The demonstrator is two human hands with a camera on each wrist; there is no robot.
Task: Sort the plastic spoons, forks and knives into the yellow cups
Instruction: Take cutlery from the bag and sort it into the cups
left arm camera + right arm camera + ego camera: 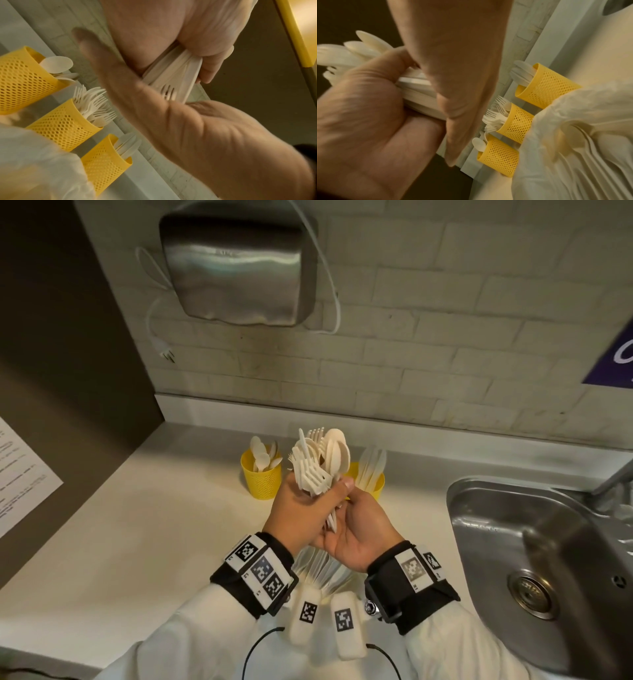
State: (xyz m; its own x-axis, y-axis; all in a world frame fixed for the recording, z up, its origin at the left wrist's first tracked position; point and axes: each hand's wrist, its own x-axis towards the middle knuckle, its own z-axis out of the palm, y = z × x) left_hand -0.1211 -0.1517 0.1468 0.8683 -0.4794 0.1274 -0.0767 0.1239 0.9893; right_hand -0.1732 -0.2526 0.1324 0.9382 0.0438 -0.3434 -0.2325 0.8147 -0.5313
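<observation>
Both hands hold one bundle of mixed white plastic cutlery point(322, 460) upright above the counter. My left hand point(301, 508) wraps its middle, thumb across the front. My right hand point(363, 525) curls round the handles point(418, 89) from below. Behind the bundle stand the yellow mesh cups. The spoon cup point(260, 477) is at the left and the knife cup point(373, 484) at the right. The bundle hides the fork cup point(63, 124) in the head view. The right wrist view shows the knife cup point(546, 86), fork cup point(515, 121) and spoon cup point(498, 155) in a row.
A clear plastic bag point(322, 570) with more cutlery lies on the counter below my wrists. A steel sink point(459, 501) is set in the counter at the right. A hand dryer point(236, 268) hangs on the tiled wall. A dark side wall bears a paper sheet point(20, 474).
</observation>
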